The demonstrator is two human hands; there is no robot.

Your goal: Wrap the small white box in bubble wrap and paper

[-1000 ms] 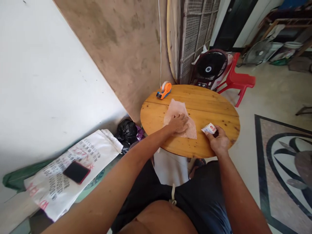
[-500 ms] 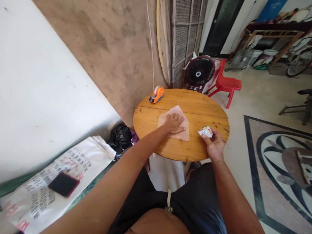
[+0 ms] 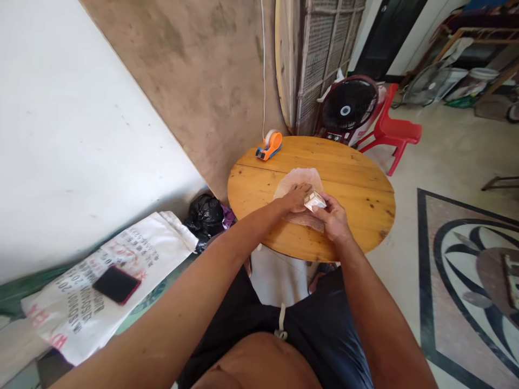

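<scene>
A thin pinkish sheet [image 3: 300,177] lies on the round wooden table [image 3: 357,189]. My left hand [image 3: 297,196] rests on the sheet's near part with its fingers against a small white box [image 3: 314,201]. My right hand [image 3: 333,219] grips that box and holds it over the sheet, right beside the left hand. An orange tape dispenser [image 3: 269,146] stands at the table's far left edge.
A dark fan [image 3: 346,111] and a red plastic chair [image 3: 393,132] stand behind the table. On the floor to the left lie a black bag [image 3: 206,216] and a white printed sack [image 3: 97,286] with a dark phone [image 3: 117,284] on it.
My right hand has carried the small box leftward from the table's right side to over the sheet, meeting my left hand. The left hand stayed on the sheet.
</scene>
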